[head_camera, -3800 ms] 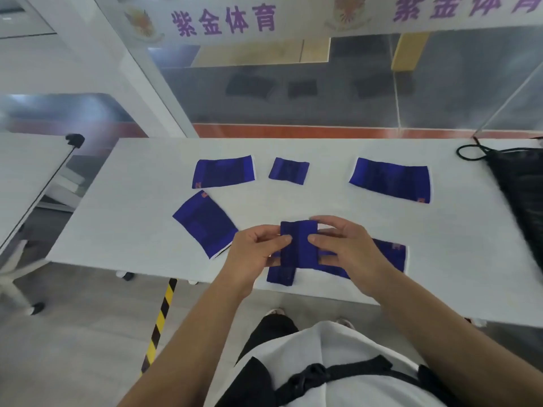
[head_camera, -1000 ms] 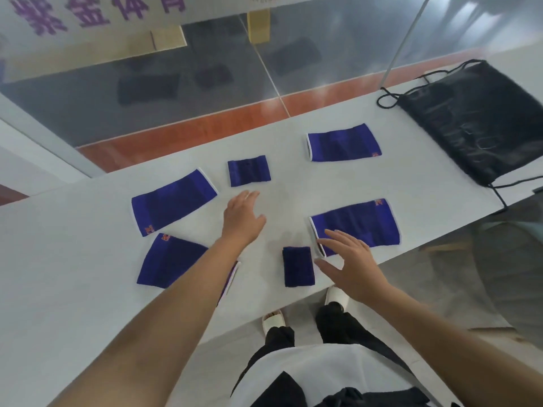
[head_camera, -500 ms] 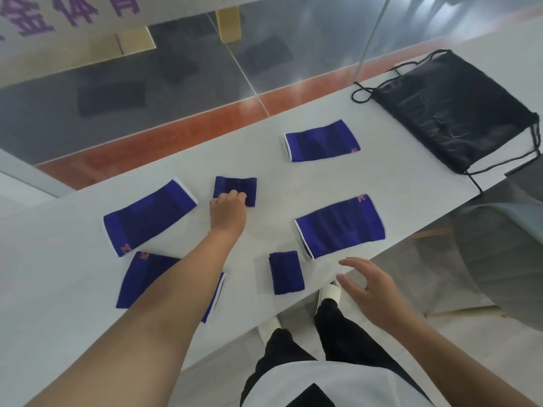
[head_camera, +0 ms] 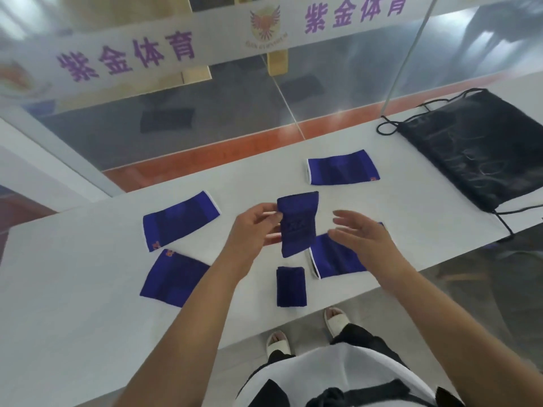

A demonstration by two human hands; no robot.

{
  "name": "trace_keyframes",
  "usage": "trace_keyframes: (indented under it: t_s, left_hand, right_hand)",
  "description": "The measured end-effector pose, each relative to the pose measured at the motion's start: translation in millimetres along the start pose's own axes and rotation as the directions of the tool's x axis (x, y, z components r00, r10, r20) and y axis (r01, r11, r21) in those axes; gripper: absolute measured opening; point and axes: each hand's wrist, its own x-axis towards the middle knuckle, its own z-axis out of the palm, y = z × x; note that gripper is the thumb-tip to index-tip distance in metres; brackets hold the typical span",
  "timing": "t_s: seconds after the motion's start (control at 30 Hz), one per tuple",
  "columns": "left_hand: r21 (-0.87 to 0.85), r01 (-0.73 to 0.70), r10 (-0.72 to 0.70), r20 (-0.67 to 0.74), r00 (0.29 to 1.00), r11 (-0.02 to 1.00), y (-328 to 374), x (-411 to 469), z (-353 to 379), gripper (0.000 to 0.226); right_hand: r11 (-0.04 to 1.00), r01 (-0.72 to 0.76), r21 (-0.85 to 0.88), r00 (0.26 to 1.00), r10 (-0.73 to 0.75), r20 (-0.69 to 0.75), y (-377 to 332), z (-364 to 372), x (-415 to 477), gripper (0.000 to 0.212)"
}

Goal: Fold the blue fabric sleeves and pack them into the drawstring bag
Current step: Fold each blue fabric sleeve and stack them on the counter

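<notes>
My left hand (head_camera: 252,227) pinches a small folded blue sleeve (head_camera: 297,224) and holds it up above the white table (head_camera: 88,304). My right hand (head_camera: 364,233) hovers open just right of it, fingers spread, not touching it. Another folded sleeve (head_camera: 291,286) lies near the table's front edge. Unfolded sleeves lie flat at left (head_camera: 180,220), front left (head_camera: 174,277), back right (head_camera: 342,167), and one under my right hand (head_camera: 335,259). The black drawstring bag (head_camera: 476,148) lies flat at the far right.
A glass partition with a white banner (head_camera: 205,39) runs along the table's far side. The table's front edge is close to my body, with my feet (head_camera: 305,330) on the floor below it. The bag's cords (head_camera: 388,127) trail on the table.
My left hand has lifted the small folded sleeve from the middle of the table. My right hand has come up from the front edge toward it. The camera view has tilted upward.
</notes>
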Motion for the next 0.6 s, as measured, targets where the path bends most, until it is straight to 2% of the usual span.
trace_keyframes:
  t_s: [0.07, 0.17, 0.27, 0.4, 0.5, 0.6]
  left_hand:
    - [-0.138, 0.032, -0.029, 0.027, 0.999, 0.990, 15.4, -19.8, 10.3, 0.021]
    - [-0.232, 0.056, -0.059, -0.009, 0.998, 0.971, 22.6, -37.7, 27.8, 0.021]
    - [-0.245, 0.100, -0.124, -0.081, 0.989, 0.964, 19.5, -43.7, 45.1, 0.021]
    - [-0.220, 0.132, -0.141, -0.029, 0.990, 0.967, 14.6, -48.8, 57.9, 0.034]
    - [-0.199, 0.122, -0.136, -0.060, 0.989, 0.972, 16.4, -49.9, 64.2, 0.043]
    - [-0.213, 0.066, -0.096, -0.133, 0.986, 0.975, 26.5, -50.6, 68.9, 0.043]
  right_hand:
    - [0.998, 0.041, 0.048, 0.991, -0.047, 0.124, -16.0, -13.3, 6.1, 0.038]
    - [0.991, 0.069, 0.114, 0.949, -0.101, 0.299, -29.1, -28.3, 10.6, 0.028]
    - [0.993, 0.023, 0.116, 0.957, -0.055, 0.283, -28.6, -34.2, 17.9, 0.024]
    - [0.996, -0.037, 0.082, 0.957, 0.011, 0.290, -21.6, -38.3, 23.9, 0.022]
    - [0.994, -0.049, 0.101, 0.947, 0.014, 0.320, -22.7, -43.8, 31.7, 0.023]
    - [0.987, -0.029, 0.158, 0.922, -0.034, 0.386, -35.4, -50.7, 36.4, 0.028]
